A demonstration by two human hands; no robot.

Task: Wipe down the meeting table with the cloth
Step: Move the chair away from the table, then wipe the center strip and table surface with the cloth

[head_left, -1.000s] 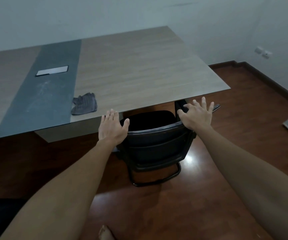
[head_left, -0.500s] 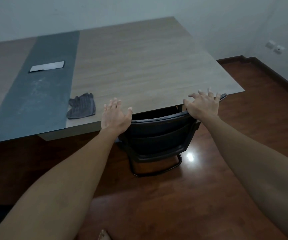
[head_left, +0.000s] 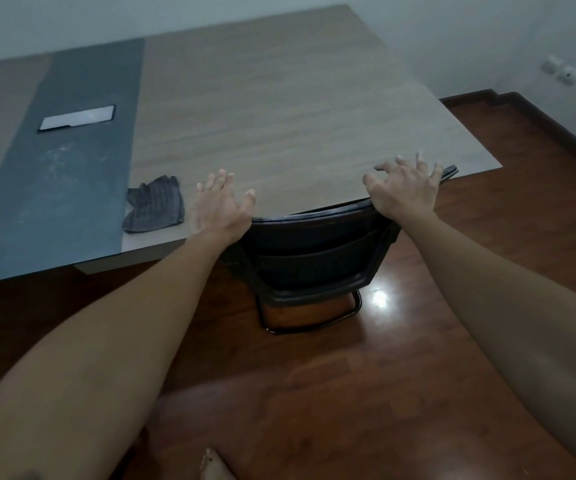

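Our left hand [head_left: 222, 206] is open, with the fingers spread and nothing in it. It sits at the left top corner of the black chair [head_left: 314, 258], over the near edge of the surface [head_left: 279, 109]. We cannot tell if it presses on the chair or just floats above it. Our right hand [head_left: 406, 190] is open too, with its fingers bent like a claw. It rests on the right top corner of the chair back. It holds nothing.

The chair is pushed in close, and its top rim meets the edge of the surface. Its thin metal legs stand on the shiny brown floor [head_left: 348, 393].

The grey cloth [head_left: 156, 206] lies crumpled on the surface, just to the left of our left hand and not touching it. It sits near the front edge, right beside a wide dark grey strip [head_left: 71, 161] that runs across the wood top. Farther back on that strip lies a flat pale plate [head_left: 76, 117]. Dusty smears show on the strip between the plate and the cloth.

One bare foot [head_left: 215, 465] peeks in at the bottom.
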